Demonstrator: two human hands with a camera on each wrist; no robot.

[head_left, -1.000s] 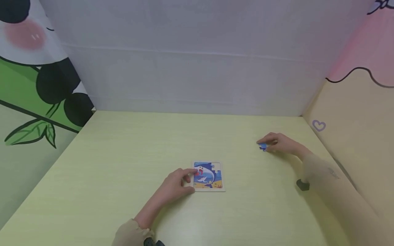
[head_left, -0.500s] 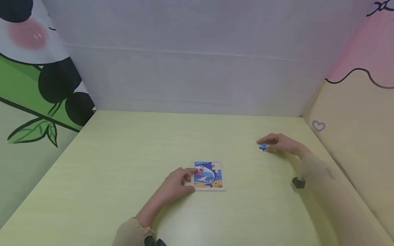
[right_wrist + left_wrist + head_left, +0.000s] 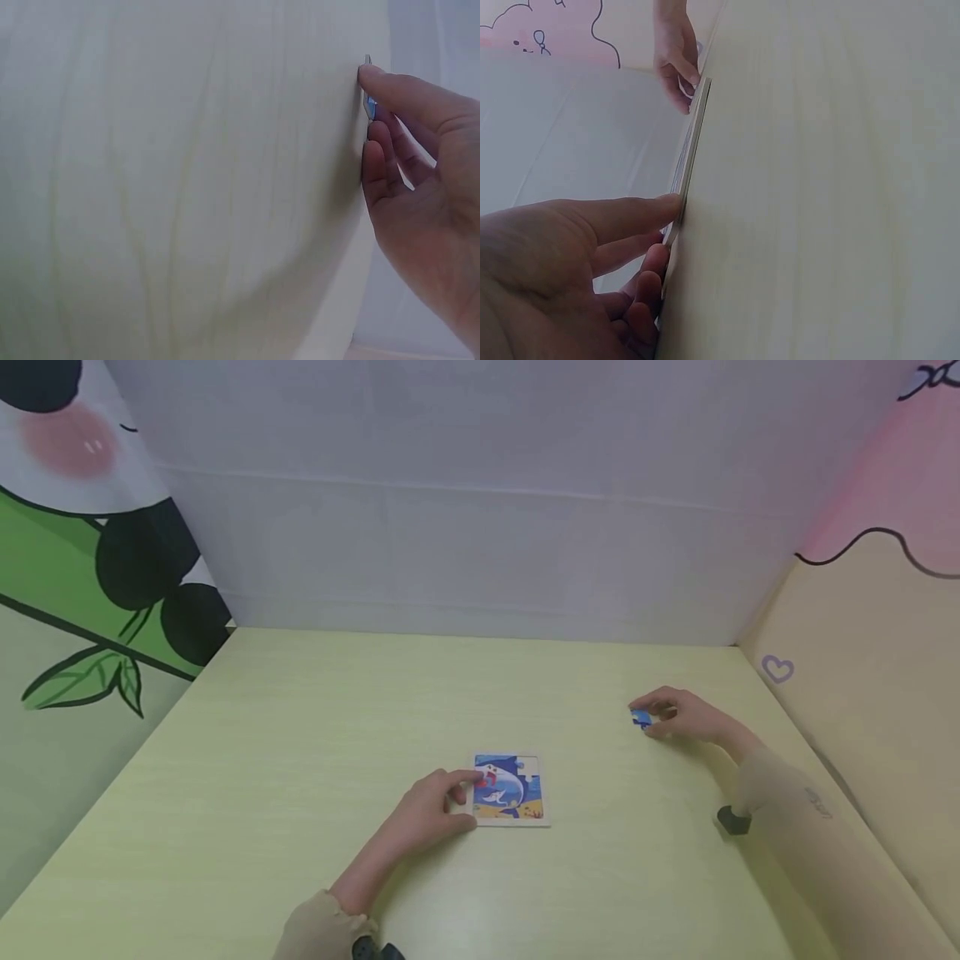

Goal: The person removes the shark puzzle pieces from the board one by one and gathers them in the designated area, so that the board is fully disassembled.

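Note:
A small square jigsaw puzzle (image 3: pixel 510 789) with a pale frame and a blue shark picture lies on the table. Its upper right corner shows a pale, piece-shaped gap. My left hand (image 3: pixel 429 810) holds the frame's left side, index finger over the picture's edge and thumb at the lower left corner. From the left wrist view, the thumb presses on the frame's edge (image 3: pixel 697 127). Farther back on the right, my right hand (image 3: pixel 686 714) pinches a blue puzzle piece (image 3: pixel 641 718) between thumb and fingers, close over the table. The right wrist view shows this piece (image 3: pixel 370 105) edge-on, partly covered by fingers.
The pale yellow-green table (image 3: pixel 337 718) meets a whitish cloth backdrop (image 3: pixel 480 543) at its far edge. A panda-painted panel (image 3: pixel 142 560) stands along the left, and a pink and beige panel (image 3: pixel 870 635) borders the right, near the right forearm.
My right hand and the puzzle piece have shifted very slightly right. The left hand stays in place on the puzzle.

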